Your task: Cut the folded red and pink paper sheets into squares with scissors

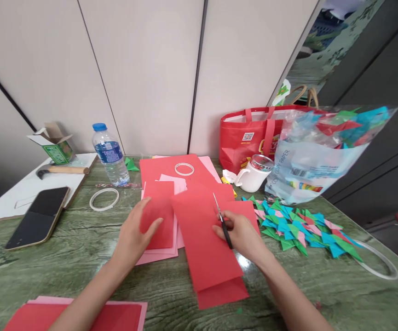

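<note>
My right hand (240,232) is closed around the black handles of a pair of scissors (225,227), whose blades point up and away over a folded red paper sheet (205,248). That sheet lies askew on the table, overlapping other red paper. My left hand (135,230) is open, thumb and fingers apart, at the left edge of a smaller red paper stack (160,216). Pink sheets (171,255) show beneath this stack. Behind, a larger red sheet (157,168) carries a white ring (184,169).
A water bottle (111,156), tape ring (104,199), phone (38,218) and hammer-like tool (62,170) are on the left. To the right are a white mug (254,177), red bag (233,138), plastic bag (316,165) and folded paper pieces (295,225). More paper (123,317) lies nearest me.
</note>
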Motion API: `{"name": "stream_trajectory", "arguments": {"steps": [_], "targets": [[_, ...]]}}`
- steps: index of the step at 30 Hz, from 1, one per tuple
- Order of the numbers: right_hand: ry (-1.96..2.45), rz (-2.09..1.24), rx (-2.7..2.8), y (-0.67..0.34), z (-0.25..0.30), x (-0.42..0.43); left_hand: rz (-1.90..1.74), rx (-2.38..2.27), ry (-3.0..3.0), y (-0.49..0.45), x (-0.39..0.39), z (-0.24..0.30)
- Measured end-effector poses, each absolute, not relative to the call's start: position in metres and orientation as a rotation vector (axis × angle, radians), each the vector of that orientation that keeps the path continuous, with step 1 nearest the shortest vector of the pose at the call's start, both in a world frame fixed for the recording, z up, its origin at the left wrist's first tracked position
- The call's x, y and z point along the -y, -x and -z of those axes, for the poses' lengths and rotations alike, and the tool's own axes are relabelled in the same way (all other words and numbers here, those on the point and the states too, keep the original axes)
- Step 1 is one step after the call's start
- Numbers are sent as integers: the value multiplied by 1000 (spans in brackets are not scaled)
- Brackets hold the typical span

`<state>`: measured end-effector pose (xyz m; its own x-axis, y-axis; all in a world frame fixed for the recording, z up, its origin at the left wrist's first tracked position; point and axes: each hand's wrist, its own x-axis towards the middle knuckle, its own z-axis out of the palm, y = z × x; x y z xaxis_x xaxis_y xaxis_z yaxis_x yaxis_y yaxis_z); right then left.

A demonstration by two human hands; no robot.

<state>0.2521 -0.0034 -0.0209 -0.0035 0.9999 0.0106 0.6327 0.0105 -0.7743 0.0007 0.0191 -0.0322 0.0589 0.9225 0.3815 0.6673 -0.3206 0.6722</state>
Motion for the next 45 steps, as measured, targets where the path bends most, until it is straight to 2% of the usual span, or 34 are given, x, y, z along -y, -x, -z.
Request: {"name": "stream_trajectory", "arguments": {"steps": [3,5,8,11,15,21,24,26,29,32,36,45], "targets": [[2040,-239,1849,-259,14,12,-963,-1778,-2198,7,-28,49],[2037,-18,1927,-249,17,27,-826,-1852,-2243,8,-29,57],[1712,2,2128,-221,35,56,-693,-1898,-2316,5,-26,62],[1590,16,2159,-200,58,79,-649,-1886,-2399,0,-22,63],[1624,83,2110,-194,71,84,-604,-1749,-2485,-4,-20,64],[1867,150,2094,-217,55,51,-636,-1662,-2467,-2,-21,68],[1782,-30,1945,-225,44,33,-717,-1619,-2392,2,-22,69],[1599,-377,1785,-222,38,25,-783,-1603,-2320,3,-23,68],[1245,-1069,1475,-206,34,17,-865,-1589,-2255,3,-23,65],[1081,-1413,1172,-187,35,12,-925,-1572,-2232,2,-22,61],[1035,-1473,935,-176,45,8,-1145,-1623,-2016,1,-22,55],[1101,-1468,937,-177,53,9,-1500,-1372,-1298,0,-28,48]]}}
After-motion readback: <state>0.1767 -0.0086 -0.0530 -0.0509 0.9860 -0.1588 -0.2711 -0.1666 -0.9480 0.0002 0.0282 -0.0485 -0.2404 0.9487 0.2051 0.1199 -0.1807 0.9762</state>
